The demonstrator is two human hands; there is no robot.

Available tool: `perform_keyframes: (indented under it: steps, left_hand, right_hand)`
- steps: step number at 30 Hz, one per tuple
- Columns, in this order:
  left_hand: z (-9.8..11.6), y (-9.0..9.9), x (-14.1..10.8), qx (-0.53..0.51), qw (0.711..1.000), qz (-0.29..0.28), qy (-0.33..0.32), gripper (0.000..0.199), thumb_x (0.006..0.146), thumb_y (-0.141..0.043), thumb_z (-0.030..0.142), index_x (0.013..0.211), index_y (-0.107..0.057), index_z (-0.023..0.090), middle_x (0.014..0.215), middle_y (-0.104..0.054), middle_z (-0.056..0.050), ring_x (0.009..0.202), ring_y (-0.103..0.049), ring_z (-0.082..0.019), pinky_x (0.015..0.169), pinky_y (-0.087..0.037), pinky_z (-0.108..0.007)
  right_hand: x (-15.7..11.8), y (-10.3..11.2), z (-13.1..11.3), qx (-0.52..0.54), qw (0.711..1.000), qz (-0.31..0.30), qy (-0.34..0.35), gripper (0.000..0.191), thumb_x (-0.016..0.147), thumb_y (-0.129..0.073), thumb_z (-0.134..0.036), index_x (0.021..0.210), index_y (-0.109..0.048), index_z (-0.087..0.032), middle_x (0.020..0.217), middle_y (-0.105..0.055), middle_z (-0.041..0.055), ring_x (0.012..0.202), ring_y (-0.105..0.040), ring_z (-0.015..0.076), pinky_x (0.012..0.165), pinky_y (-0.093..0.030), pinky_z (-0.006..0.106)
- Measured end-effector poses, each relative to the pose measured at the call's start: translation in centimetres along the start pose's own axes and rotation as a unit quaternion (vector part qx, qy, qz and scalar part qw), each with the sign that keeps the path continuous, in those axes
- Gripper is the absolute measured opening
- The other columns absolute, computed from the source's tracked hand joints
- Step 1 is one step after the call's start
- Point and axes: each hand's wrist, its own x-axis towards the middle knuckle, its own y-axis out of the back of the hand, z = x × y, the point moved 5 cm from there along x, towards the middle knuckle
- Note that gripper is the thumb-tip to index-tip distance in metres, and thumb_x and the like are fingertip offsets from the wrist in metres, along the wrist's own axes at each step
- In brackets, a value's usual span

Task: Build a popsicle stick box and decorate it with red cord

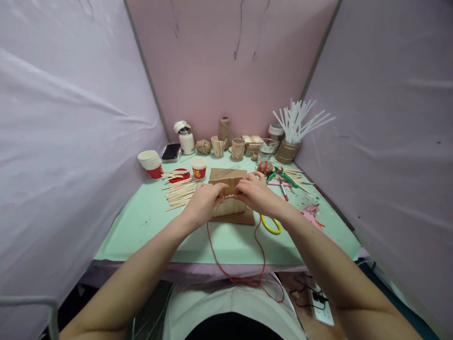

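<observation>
A small box of cardboard and craft sticks (230, 207) stands at the middle of the table on a brown cardboard base (237, 217). At its near upper edge, my left hand (207, 198) pinches the rim from the left. Close beside it, my right hand (254, 191) grips the same rim from the right, fingers curled. Both sets of fingertips almost meet, and they partly hide what lies between them. Red yarn (262, 248) trails from below both hands over the table edge into the lap. Yellow-handled scissors (272, 225) lie beside my right wrist.
Loose craft sticks (179, 192) and paper cups (150, 163) lie left. Green-handled pliers (288, 178), a red-tipped marker (283, 190) and a red yarn ball (265, 166) lie right. White sticks (295, 123) fill a jar behind. Along the back are twine (203, 147) and a glass (266, 152).
</observation>
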Motion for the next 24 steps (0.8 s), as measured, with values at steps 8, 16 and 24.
perform_keyframes:
  steps: [8,16,24]
  left_hand:
    - [-0.5,1.6,-1.5,0.016,1.0,0.014,-0.004,0.049,0.08,-0.07,0.025,0.125,-0.051,0.021,0.117,-0.066,-0.008,0.111,-0.055,-0.027,0.093,-0.035,-0.044]
    - [-1.2,2.1,-2.6,0.061,0.997,0.049,-0.011,0.015,0.088,-0.058,0.032,0.086,-0.068,0.021,0.125,-0.056,-0.009,0.117,-0.043,-0.031,0.089,-0.035,-0.048]
    - [-1.3,1.7,-2.4,0.076,0.995,0.054,-0.039,0.017,0.089,-0.055,0.029,0.081,-0.068,0.02,0.126,-0.056,-0.01,0.118,-0.04,-0.032,0.09,-0.036,-0.051]
  right_hand:
    - [0.2,0.3,-0.9,0.012,1.0,-0.012,0.01,0.02,0.086,-0.066,-0.037,0.095,-0.062,-0.02,0.096,-0.068,0.0046,0.097,-0.05,0.0224,0.096,-0.02,0.04]
    - [1.6,-0.5,-2.5,-0.001,1.0,-0.014,0.016,0.01,0.089,-0.06,-0.027,0.085,-0.066,-0.019,0.089,-0.07,0.0036,0.092,-0.049,0.0207,0.092,-0.02,0.039]
    - [1.9,-0.8,-2.8,-0.004,0.999,-0.023,0.022,0.017,0.092,-0.055,-0.026,0.08,-0.066,-0.018,0.085,-0.07,0.0043,0.089,-0.05,0.0207,0.091,-0.021,0.038]
